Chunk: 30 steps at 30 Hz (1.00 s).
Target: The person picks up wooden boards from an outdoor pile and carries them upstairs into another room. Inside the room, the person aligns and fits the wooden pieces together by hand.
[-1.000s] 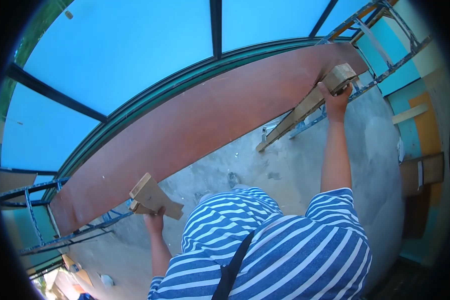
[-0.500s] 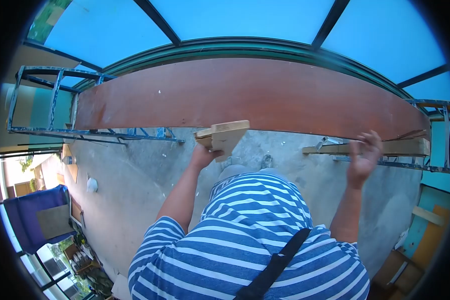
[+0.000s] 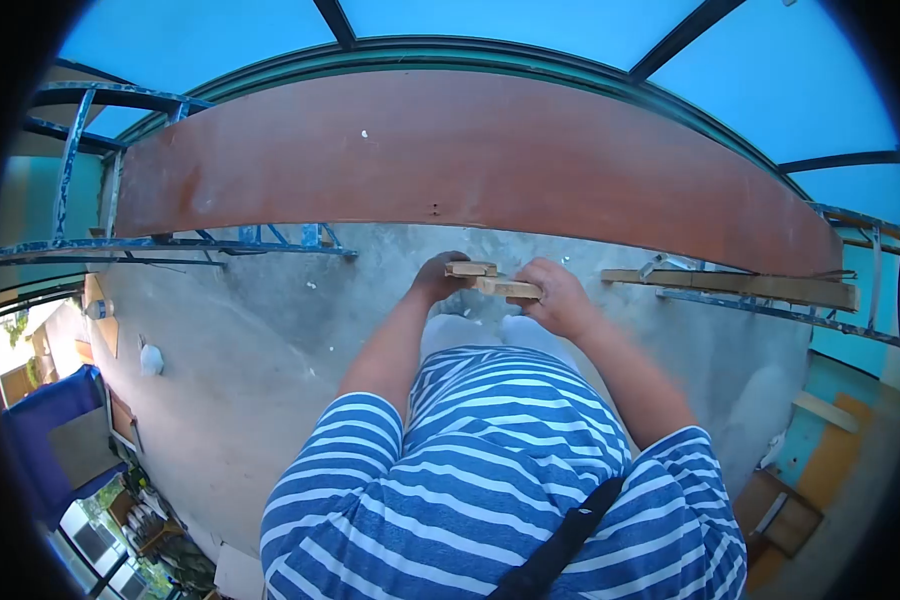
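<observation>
In front of my waist, my left hand [image 3: 438,278] is closed around the far-left side of a short, pale piece of wood [image 3: 508,289]. Its visible edge looks stepped, as if two blocks lie offset; whether they are joined I cannot tell. My right hand [image 3: 556,295] grips the right end, fingers wrapped over it. The wood is held edge-up above the floor, apart from the long reddish-brown board [image 3: 490,160] just beyond it. Most of the piece's lower part is hidden beneath the hands.
Blue paint-marked metal stands [image 3: 170,246] support the long board at both ends. A long wooden beam [image 3: 740,284] rests under its right end. Behind are blue window panes [image 3: 530,25]. A white bag [image 3: 151,360] lies on the concrete floor [image 3: 260,330] at left.
My right hand, open and raised at the right before, has come in to grip the wood. My left hand has brought the piece nearer my body and tilted it. The view has shifted slightly.
</observation>
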{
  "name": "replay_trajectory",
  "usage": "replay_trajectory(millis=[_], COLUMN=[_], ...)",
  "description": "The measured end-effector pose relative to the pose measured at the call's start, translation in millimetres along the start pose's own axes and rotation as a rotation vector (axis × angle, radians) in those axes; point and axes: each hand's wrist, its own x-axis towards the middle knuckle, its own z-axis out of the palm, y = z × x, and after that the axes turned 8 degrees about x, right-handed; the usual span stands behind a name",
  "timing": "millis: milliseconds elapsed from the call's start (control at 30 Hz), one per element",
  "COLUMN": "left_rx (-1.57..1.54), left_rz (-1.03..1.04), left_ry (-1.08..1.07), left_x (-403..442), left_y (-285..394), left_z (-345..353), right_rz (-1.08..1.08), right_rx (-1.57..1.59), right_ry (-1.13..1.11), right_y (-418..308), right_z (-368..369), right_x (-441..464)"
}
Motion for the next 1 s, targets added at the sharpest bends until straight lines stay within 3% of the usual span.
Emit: replay_trajectory(millis=[133,333,500,700,867,1000], left_rx=[0.219,0.229,0.255,0.262,0.177,0.107], left_rz=[0.026,0.064,0.040,0.053,0.075,0.087], left_ry=[-0.118,-0.137,0.011,0.119,0.236,0.314], left_x=[0,-4,-26,-59,-97,-126], left_y=[-16,-30,-29,-20,14,46], left_z=[-17,-43,-74,-108,-150,-178], right_rz=[0.055,0.054,0.121,0.040,0.040,0.062], right_rx=[0.022,0.015,-0.020,-0.036,-0.019,0.052], right_ry=[0.035,0.004,0.035,-0.025,0.008,0.105], right_y=[10,-2,-6,-61,-20,-29], right_z=[30,50,57,63,84,90], right_x=[0,9,35,56,71,75])
